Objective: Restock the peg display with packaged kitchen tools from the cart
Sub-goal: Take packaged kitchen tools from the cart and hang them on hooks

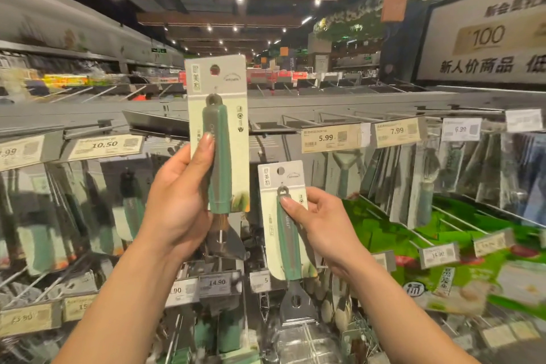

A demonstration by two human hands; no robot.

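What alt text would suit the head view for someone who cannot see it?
A person's left hand grips a raised pack holding a green-handled kitchen tool before a store peg display, while the right hand pinches a matching lower pack. On both sides hang price tags and more packs.

bare left hand (pixel 180 201), bare right hand (pixel 322 224), bare forearms (pixel 118 304) (short rounded fingernails (pixel 209 137))

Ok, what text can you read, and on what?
"10.50": left tag.
"5.99": middle tag.
"7.99": right tag.
"14.90": lower tag.
"100", "新人价商品": big sign, upper right.
Upper package, lower package, other tags: print too blurred.
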